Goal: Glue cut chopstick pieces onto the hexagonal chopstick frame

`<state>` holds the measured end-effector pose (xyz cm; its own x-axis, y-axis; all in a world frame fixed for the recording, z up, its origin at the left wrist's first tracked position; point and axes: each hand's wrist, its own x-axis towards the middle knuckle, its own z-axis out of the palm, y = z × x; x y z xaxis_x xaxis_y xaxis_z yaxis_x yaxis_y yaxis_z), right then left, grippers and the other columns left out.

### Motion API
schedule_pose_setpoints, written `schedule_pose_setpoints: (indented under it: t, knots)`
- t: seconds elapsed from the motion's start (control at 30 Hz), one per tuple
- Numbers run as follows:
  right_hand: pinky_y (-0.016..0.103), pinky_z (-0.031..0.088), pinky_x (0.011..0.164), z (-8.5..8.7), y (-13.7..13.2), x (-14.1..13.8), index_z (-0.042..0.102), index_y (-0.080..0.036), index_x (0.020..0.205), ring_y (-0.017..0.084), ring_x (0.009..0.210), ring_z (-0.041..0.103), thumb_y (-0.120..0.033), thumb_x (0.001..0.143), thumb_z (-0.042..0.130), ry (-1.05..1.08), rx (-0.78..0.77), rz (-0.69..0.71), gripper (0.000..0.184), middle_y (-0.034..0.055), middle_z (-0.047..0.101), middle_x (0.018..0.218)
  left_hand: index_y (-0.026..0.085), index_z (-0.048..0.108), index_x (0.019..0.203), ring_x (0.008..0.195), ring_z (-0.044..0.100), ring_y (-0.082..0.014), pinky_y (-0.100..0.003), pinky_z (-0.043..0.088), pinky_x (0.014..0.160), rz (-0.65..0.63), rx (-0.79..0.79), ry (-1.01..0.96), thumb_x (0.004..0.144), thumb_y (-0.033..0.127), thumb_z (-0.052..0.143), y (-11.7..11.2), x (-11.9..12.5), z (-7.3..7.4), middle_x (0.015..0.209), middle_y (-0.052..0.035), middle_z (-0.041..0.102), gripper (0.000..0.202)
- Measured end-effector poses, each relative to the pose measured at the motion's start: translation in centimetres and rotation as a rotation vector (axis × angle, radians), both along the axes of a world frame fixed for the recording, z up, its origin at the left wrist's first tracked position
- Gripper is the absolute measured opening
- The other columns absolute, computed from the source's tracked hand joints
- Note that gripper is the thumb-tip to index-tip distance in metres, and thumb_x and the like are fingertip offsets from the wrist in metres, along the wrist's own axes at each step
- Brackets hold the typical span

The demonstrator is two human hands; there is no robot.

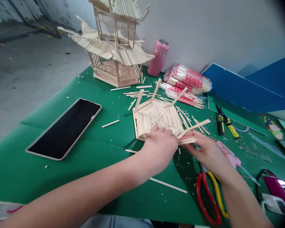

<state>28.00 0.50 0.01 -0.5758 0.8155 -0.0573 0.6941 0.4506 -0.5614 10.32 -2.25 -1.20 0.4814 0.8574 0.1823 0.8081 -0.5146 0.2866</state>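
Observation:
A hexagonal roof panel (156, 115) of pale wooden sticks lies on the green mat (104, 139). My left hand (160, 147) rests on its near edge, fingers curled down onto the sticks. My right hand (205, 148) is beside it at the panel's near right corner, pinching a short wooden stick (187, 141) against that edge. Long ribs stick out from the panel's corners.
A tall stick pagoda model (114, 47) stands at the back. A dark phone (65, 128) lies at left. A pink bottle (158, 57), wrapped chopstick packs (187, 79), yellow cutters (224, 123), red-and-yellow pliers (210, 196), a pink glue gun (229, 155) and loose sticks lie around.

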Motion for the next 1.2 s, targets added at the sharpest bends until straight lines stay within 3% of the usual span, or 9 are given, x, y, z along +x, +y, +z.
schedule_pose_setpoints:
  t: [0.17, 0.7, 1.2]
  knots:
    - [0.032, 0.044, 0.077, -0.2, 0.1, 0.2, 0.065, -0.027, 0.095, 0.018, 0.089, 0.056, -0.025, 0.084, 0.049, 0.036, -0.008, 0.006, 0.020, 0.0036, 0.061, 0.095, 0.012, 0.061, 0.065, 0.065, 0.058, -0.0229, -0.038, 0.036, 0.063, 0.040, -0.141, -0.031, 0.078, 0.012, 0.045, 0.7, 0.2, 0.0, 0.068, -0.0101, 0.063, 0.021]
    - [0.031, 0.044, 0.076, -0.4, 0.1, 0.2, 0.065, -0.026, 0.092, 0.018, 0.087, 0.056, -0.023, 0.083, 0.050, 0.051, -0.014, -0.009, 0.018, 0.0032, 0.060, 0.094, 0.015, 0.061, 0.068, 0.070, 0.055, -0.0214, -0.034, 0.036, 0.062, 0.080, -0.059, -0.115, 0.078, 0.016, 0.048, 0.4, 0.3, -1.1, 0.069, -0.0056, 0.061, 0.016]
    - [0.029, 0.042, 0.077, -0.3, 0.0, 0.2, 0.065, -0.025, 0.094, 0.016, 0.090, 0.054, -0.018, 0.082, 0.050, 0.041, -0.004, -0.005, 0.020, 0.0023, 0.059, 0.095, 0.016, 0.062, 0.071, 0.073, 0.056, -0.0220, -0.034, 0.037, 0.064, 0.098, -0.090, -0.128, 0.080, 0.017, 0.046, 0.3, 0.2, -1.1, 0.071, -0.0054, 0.061, 0.019]
